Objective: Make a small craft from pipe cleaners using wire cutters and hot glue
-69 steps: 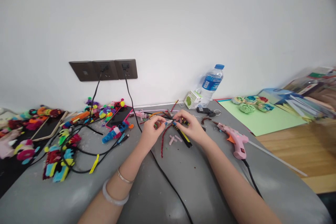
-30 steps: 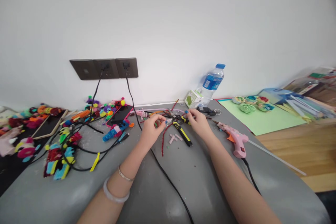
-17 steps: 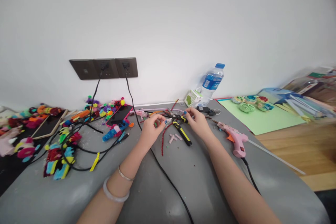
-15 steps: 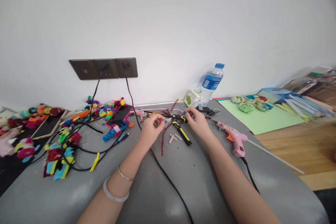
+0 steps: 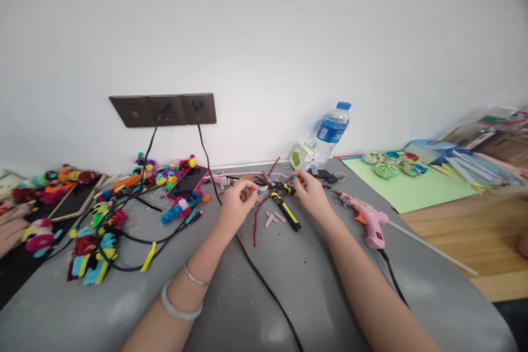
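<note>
My left hand [image 5: 236, 209] is curled shut on a small red and green pipe-cleaner piece [image 5: 246, 194], held just above the grey table [image 5: 289, 286]. My right hand [image 5: 310, 193] rests a little to the right with its fingers pinched at the upper handle of the black and yellow cutters [image 5: 284, 208], which lie on the table between both hands. A dark red pipe cleaner [image 5: 256, 220] and short pink pieces [image 5: 274, 217] lie just below the hands.
A pink glue gun [image 5: 367, 219] with a black cord lies to the right. A water bottle [image 5: 330, 133], a small green box [image 5: 300, 156], keys, a pink phone [image 5: 187, 181] and piles of coloured pipe-cleaner figures [image 5: 93, 247] crowd the back and left. Another person's hand [image 5: 10, 228] shows at the left edge.
My right hand has moved from the piece in my left hand over to the cutters' handle. Another person's hand has come in at the left edge.
</note>
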Demonstrator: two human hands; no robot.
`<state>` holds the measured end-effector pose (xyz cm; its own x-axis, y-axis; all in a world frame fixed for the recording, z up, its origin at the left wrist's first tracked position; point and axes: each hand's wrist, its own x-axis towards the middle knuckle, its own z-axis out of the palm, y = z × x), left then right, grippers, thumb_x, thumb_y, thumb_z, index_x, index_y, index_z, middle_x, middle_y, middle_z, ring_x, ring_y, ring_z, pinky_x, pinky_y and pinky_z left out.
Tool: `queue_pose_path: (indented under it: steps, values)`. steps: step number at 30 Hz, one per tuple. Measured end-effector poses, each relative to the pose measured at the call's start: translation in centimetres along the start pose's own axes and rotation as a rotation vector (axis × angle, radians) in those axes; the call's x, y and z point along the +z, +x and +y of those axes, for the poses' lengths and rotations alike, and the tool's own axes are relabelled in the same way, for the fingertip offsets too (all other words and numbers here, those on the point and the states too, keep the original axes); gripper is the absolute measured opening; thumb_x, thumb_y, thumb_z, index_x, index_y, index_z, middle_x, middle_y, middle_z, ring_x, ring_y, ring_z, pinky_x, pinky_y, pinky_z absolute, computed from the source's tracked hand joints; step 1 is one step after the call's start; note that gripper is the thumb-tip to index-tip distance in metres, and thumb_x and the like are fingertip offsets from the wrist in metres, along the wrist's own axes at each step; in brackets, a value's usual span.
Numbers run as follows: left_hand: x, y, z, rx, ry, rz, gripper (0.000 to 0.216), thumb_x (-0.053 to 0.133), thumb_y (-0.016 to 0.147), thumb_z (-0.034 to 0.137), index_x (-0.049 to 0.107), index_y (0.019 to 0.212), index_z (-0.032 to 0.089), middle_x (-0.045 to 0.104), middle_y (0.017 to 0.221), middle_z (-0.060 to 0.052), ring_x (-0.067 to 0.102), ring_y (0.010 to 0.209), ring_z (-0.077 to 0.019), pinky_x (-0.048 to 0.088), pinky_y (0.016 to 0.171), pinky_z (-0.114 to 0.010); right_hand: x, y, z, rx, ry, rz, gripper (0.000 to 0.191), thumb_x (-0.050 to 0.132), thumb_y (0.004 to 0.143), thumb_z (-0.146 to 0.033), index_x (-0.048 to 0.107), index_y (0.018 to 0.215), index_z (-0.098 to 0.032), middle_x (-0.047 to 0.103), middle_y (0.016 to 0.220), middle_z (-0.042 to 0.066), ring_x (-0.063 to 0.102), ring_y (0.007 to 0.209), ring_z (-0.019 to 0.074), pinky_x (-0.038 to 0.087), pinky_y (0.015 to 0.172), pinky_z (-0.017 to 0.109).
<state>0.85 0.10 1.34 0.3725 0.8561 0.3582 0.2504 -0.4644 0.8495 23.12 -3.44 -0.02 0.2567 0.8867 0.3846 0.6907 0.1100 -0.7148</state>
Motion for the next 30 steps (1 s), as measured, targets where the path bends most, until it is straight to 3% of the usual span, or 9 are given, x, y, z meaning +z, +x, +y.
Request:
queue_pose_path:
  steps: [17, 30]
  values:
    - [-0.1, 0.0, 0.2, 0.038, -0.013, 0.048, 0.005, 0.056, 0.078, 0.016, 0.061, 0.079, 0.019, 0.065, 0.074, 0.001, 0.054, 0.058, -0.0099, 0.041, 0.055, -0.022, 0.0, 0.1, 0.0, -0.005, 0.000, 0.019, 0.020, 0.041, 0.089, -0.033, 0.057, 0.085, -0.021, 0.064, 0.078, 0.006, 0.057, 0.071, 0.0216, 0.043, 0.069, 0.033]
    - [-0.2, -0.5, 1.1, 0.240, 0.017, 0.101, 0.007, 0.055, 0.079, 0.013, 0.057, 0.079, 0.019, 0.059, 0.076, 0.000, 0.049, 0.062, -0.0103, 0.042, 0.061, -0.023, 0.2, -0.2, -0.8, -0.090, 0.039, 0.018, 0.012, 0.047, 0.086, -0.029, 0.056, 0.085, -0.021, 0.064, 0.081, 0.005, 0.057, 0.075, 0.0204, 0.045, 0.071, 0.031]
